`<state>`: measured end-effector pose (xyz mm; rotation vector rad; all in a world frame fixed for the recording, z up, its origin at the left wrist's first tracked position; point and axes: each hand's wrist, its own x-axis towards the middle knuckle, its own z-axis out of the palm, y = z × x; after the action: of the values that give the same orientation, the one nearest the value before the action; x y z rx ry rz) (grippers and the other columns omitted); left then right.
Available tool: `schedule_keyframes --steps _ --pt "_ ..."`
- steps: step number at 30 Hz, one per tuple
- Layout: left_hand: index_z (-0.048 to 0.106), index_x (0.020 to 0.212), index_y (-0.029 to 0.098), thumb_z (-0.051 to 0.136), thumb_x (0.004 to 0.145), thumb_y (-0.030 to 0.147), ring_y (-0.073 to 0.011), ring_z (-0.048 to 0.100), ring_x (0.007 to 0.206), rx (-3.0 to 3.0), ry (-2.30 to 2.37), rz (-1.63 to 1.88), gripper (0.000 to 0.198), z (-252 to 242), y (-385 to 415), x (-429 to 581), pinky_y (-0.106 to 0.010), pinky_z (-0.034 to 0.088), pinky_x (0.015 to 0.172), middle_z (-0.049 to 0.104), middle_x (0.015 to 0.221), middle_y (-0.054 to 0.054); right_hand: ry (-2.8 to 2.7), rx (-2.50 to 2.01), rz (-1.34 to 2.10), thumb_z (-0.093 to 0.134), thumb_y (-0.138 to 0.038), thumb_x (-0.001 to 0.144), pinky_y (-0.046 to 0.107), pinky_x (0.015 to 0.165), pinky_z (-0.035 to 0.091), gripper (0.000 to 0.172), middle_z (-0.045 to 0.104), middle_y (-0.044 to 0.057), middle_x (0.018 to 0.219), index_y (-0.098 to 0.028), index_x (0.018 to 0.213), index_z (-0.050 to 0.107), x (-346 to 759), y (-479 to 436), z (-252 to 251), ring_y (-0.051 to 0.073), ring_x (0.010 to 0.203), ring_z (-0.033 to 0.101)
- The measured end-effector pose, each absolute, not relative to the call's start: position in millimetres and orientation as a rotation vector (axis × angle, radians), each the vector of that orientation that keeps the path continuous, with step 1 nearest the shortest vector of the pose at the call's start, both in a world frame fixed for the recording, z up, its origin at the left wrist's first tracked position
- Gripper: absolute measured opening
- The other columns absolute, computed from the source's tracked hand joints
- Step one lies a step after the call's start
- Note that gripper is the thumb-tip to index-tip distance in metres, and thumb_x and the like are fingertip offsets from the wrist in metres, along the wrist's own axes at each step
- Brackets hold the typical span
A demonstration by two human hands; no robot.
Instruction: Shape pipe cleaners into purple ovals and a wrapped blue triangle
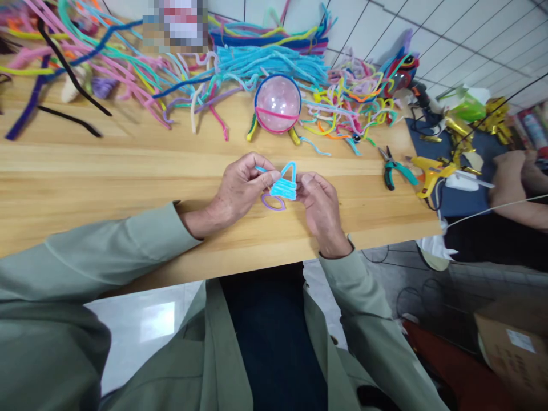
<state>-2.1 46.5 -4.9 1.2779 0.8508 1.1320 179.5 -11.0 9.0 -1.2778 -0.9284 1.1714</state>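
A light blue pipe cleaner [283,189], bent into tight rows with a pointed loop at the top, is held between my two hands above the table. My left hand [246,185] pinches it from the left, with a short blue end showing near the thumb. On its right edge, the fingers of my right hand [319,200] are closed around it; their tips are partly hidden. A purple pipe cleaner loop [273,202] shows just below the blue rows, close to my left fingertips; I cannot tell whether it is attached.
Beyond my hands stands a clear pinkish ball [278,104] with green-yellow feet. Bundled blue pipe cleaners [272,65] and loose coloured ones lie along the back. Pliers [396,168] and a yellow glue gun [432,174] lie at right, near another person's arm [516,188].
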Motion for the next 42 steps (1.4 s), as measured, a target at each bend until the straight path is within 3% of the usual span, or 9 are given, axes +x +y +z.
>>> schedule_keyframes --steps 6,13,23,33,37,42 --pt "0.065 0.088 0.022 0.093 0.080 0.054 -0.0149 0.070 0.068 1.285 0.890 1.135 0.043 -4 46 -2 -0.025 0.055 0.062 0.075 0.079 0.000 -0.960 -1.315 1.169 0.084 -0.068 0.084 0.031 0.073 0.055 0.044 0.068 -0.001 0.081 -0.026 0.081 0.070 180 -11 10 0.016 0.078 0.063" --pt "0.065 0.086 0.022 0.093 0.080 0.050 -0.0159 0.069 0.069 1.285 0.864 1.101 0.040 -2 44 -2 -0.028 0.056 0.064 0.075 0.078 0.000 -1.078 -1.299 1.192 0.094 -0.059 0.079 0.033 0.077 0.055 0.039 0.070 -0.002 0.080 -0.026 0.079 0.073 173 -10 12 0.016 0.077 0.060" --pt "0.068 0.093 0.021 0.094 0.079 0.056 -0.0132 0.068 0.068 1.240 0.762 1.048 0.046 -2 46 -3 -0.025 0.057 0.064 0.073 0.081 0.001 -1.083 -1.315 1.111 0.088 -0.047 0.085 0.031 0.075 0.054 0.028 0.070 -0.003 0.077 -0.025 0.078 0.072 173 -9 9 0.015 0.075 0.061" --pt "0.063 0.097 0.023 0.100 0.077 0.046 -0.0123 0.063 0.070 1.244 0.836 1.085 0.048 -10 49 -2 -0.024 0.052 0.064 0.067 0.082 0.003 -1.130 -1.354 1.040 0.084 -0.044 0.088 0.031 0.073 0.051 0.026 0.067 -0.004 0.077 -0.025 0.078 0.069 173 -9 7 0.014 0.074 0.059" --pt "0.065 0.094 0.025 0.102 0.075 0.039 -0.0117 0.056 0.070 1.396 0.951 1.266 0.044 0 45 -6 -0.025 0.049 0.065 0.060 0.081 0.004 -1.149 -1.359 0.936 0.079 -0.042 0.092 0.032 0.075 0.050 0.021 0.066 -0.003 0.080 -0.026 0.083 0.069 170 -11 8 0.014 0.076 0.058" --pt "0.074 0.082 0.023 0.094 0.086 0.052 -0.0145 0.057 0.067 1.514 0.842 1.176 0.035 17 29 -8 -0.030 0.052 0.063 0.063 0.076 0.000 -1.246 -1.410 0.689 0.073 -0.044 0.099 0.035 0.085 0.051 0.021 0.066 -0.003 0.086 -0.028 0.088 0.065 167 -17 8 0.017 0.084 0.058"
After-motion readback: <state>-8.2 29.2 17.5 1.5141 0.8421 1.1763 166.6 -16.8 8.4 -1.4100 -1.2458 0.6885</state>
